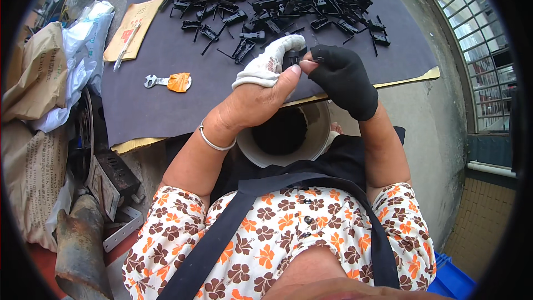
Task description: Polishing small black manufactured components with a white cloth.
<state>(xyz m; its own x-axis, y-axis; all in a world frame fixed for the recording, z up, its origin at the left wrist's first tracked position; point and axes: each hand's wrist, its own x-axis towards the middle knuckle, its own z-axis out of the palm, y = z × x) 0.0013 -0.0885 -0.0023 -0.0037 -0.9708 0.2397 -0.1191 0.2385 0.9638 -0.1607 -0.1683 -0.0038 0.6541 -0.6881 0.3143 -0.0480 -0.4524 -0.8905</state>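
Observation:
My left hand [266, 78], in a white glove that leaves the thumb bare, is closed around a small black plastic part [293, 57]. The part is held up over the table's near edge, and the fingers hide much of it. Close against it on the right, my right hand [345, 82] wears a black fingerless glove. Its bare thumb and forefinger are pinched at the part's side, on something thin and too small to make out. Beyond both hands lies a large heap of black plastic parts [272, 3] with thin prongs, some scattered toward me.
The dark table cover [205, 100] bears an orange-wrapped wrench [158, 81] and a brown envelope [145, 19] with a pen [127, 44]. Below the table edge, between my arms, stands a bucket [321, 125] with dark contents. Sacks [33, 78] and metal pieces [119, 228] crowd the left.

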